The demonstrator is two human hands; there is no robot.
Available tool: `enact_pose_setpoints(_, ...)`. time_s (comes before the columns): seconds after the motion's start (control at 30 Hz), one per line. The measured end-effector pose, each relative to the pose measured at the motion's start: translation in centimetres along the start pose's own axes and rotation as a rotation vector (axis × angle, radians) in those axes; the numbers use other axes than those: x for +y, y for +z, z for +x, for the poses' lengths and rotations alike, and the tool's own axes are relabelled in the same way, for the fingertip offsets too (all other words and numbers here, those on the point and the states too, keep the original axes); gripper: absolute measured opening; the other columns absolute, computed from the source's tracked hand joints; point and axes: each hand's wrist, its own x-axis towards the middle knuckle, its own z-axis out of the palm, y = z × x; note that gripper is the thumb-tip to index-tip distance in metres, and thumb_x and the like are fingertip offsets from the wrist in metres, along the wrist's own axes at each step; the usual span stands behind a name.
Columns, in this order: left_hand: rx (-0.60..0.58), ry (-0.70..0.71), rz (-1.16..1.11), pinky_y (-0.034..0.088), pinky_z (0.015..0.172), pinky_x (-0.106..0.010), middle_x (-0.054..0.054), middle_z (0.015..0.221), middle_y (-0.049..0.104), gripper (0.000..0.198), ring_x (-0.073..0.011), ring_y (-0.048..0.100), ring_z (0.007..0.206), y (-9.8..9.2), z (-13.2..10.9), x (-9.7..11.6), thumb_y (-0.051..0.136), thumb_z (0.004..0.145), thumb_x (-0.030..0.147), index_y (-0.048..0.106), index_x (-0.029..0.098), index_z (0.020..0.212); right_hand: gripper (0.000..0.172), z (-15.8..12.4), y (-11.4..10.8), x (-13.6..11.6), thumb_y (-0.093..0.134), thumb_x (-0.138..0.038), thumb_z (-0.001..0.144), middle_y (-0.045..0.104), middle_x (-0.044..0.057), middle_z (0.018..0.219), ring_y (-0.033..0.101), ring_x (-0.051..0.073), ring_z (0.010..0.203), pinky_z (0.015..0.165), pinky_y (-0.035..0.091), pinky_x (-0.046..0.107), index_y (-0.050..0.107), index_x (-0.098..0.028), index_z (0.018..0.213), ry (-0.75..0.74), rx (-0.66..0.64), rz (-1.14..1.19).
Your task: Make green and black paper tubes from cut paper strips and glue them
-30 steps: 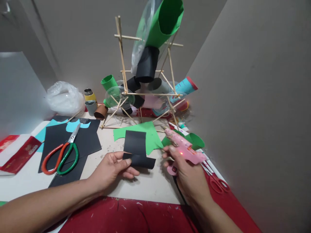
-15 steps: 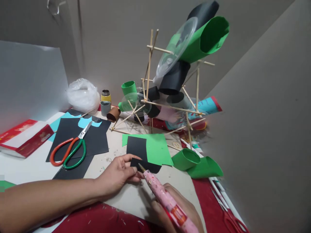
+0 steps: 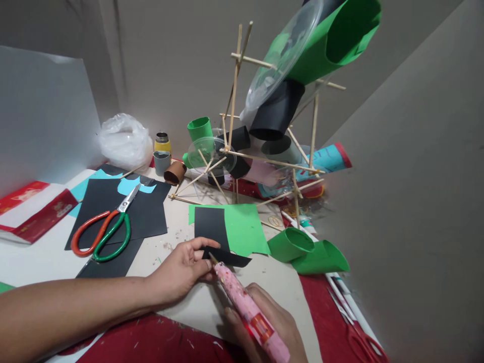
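Observation:
Between its thumb and fingers, my left hand pinches the left end of a small black paper strip. My right hand is wrapped round a pink glue gun, whose metal tip is at the strip's left end, close to my left fingertips. Behind the strip, a black paper rectangle lies on a green sheet. Two green paper rolls lie to the right of that sheet.
A stick frame with paper tubes and clear plastic discs stands at the back. Red-and-green-handled scissors lie on black paper at left. Red-handled scissors are at lower right. Behind are a plastic bag and a yellow bottle.
The glue gun and my right hand have shifted a little left, the tip moving toward my left fingertips. The black strip is tilted more edge-on. The view has shifted slightly.

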Motion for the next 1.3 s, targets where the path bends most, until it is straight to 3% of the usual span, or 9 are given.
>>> enact_pose_setpoints(0.37,-0.015,0.017,-0.006,0.041,0.055,-0.018,0.005,0.061,0.06,0.041,-0.0067,0.053,0.054,0.1,-0.14,0.16,0.077,0.07,0.027,0.058,0.012,0.104,0.021,0.15,0.01,0.35,0.051,-0.032,0.092,0.054,0.0,0.063,0.056,0.013,0.053,0.047,0.042,0.023,0.049,-0.021,0.074,-0.038,-0.042,-0.082)
enact_pose_setpoints(0.73,-0.013,0.019,-0.017,0.045,0.058,-0.021,0.006,0.056,0.057,0.039,-0.0102,0.058,0.056,0.08,-0.2,0.21,0.077,0.07,0.027,0.059,0.014,0.102,0.022,0.02,0.02,0.31,0.051,-0.032,0.092,0.055,0.001,0.062,0.057,0.014,0.053,0.047,0.043,0.023,0.051,-0.02,0.074,-0.01,-0.045,-0.106)
enact_pose_setpoints(0.97,-0.001,-0.006,-0.002,0.05,0.068,-0.025,0.0,0.069,0.066,0.048,-0.0112,0.062,0.063,0.01,-0.2,0.29,0.08,0.068,0.033,0.058,0.013,0.106,0.021,0.11,-0.31,0.16,0.052,-0.031,0.091,0.056,0.001,0.061,0.057,0.014,0.052,0.047,0.044,0.023,0.052,-0.021,0.073,-0.006,-0.012,-0.077)
enact_pose_setpoints(1.3,0.027,-0.004,-0.002,0.052,0.07,-0.025,-0.002,0.072,0.068,0.053,-0.0122,0.065,0.066,-0.03,-0.08,0.57,0.081,0.066,0.034,0.055,0.013,0.106,0.024,0.04,-0.4,0.06,0.053,-0.034,0.091,0.055,0.001,0.06,0.055,0.014,0.05,0.045,0.042,0.023,0.054,-0.021,0.071,0.057,0.041,-0.033)
